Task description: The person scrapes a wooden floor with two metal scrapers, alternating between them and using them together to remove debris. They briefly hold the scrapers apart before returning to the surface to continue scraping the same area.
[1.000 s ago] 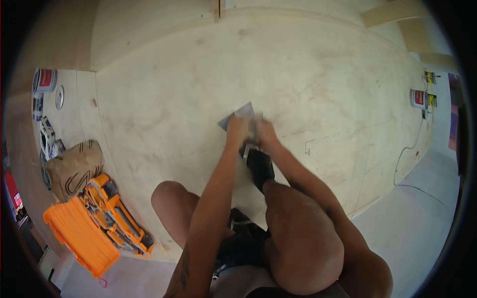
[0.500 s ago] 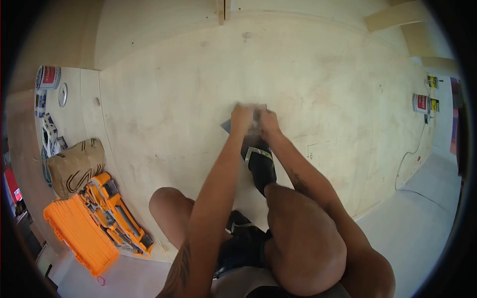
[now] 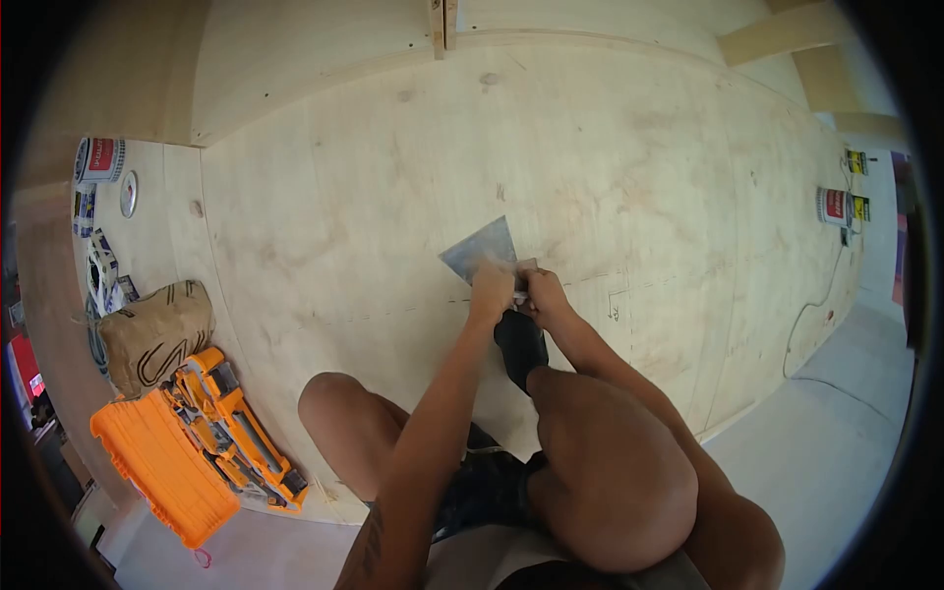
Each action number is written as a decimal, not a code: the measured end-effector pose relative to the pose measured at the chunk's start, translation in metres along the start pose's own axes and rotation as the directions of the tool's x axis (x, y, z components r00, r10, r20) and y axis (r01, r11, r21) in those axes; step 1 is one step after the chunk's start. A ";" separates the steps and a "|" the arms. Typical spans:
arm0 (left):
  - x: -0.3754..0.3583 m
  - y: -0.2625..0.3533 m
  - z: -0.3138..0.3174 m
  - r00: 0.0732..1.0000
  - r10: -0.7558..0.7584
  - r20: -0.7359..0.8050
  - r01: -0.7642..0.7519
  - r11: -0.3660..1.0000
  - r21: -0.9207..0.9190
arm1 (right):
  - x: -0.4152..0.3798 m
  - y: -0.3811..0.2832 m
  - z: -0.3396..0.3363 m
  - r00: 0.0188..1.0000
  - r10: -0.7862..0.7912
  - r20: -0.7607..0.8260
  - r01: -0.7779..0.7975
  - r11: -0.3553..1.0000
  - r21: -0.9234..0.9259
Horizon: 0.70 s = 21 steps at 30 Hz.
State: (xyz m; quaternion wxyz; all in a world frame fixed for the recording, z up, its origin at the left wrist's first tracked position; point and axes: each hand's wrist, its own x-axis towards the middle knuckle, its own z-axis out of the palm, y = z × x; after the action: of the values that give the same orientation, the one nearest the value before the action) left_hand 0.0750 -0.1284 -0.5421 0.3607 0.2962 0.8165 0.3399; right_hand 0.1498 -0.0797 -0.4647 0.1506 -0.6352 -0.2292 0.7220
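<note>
A grey flat-bladed scraper [image 3: 480, 247] points up and left over the pale plywood [image 3: 374, 197]. My left hand [image 3: 494, 287] is wrapped round its lower part, with the grip itself mostly hidden. Beside it, my right hand [image 3: 541, 295] is closed near the scraper's lower end, pinching a small pale object too hidden and blurred to name. Both hands are close together just above my dark boot [image 3: 521, 344], which rests on the plywood.
On the left are a tin [image 3: 100, 160], a round lid [image 3: 129, 195], a brown paper bag [image 3: 157, 334] and an open orange case [image 3: 162, 467] with tools. Another tin [image 3: 834, 206] and a cable [image 3: 795, 329] lie at the right. Wooden beams [image 3: 787, 34] cross the top right.
Both hands have moved down towards my boot. The scraper blade, mostly covered before, now shows clearly. The view has shifted slightly.
</note>
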 end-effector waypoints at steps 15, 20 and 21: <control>0.038 0.039 -0.039 0.821 -0.325 0.469 0.397 0.916 -0.061 | 0.029 -0.020 -0.001 0.996 -0.045 0.074 0.049 0.997 -0.055; 0.034 0.009 -0.042 0.964 0.166 0.206 -0.174 0.984 0.023 | 0.027 0.000 0.010 0.998 -0.063 0.029 0.068 0.974 -0.214; 0.033 0.004 -0.041 0.977 0.017 0.211 0.004 0.995 -0.098 | 0.040 -0.006 0.014 0.990 -0.134 0.035 0.138 0.954 -0.267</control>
State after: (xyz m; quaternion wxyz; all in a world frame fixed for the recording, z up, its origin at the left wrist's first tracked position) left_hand 0.0251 -0.1157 -0.5315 0.4587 0.3153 0.7547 0.3473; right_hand 0.1297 -0.0564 -0.4941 0.1104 -0.6264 -0.3693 0.6775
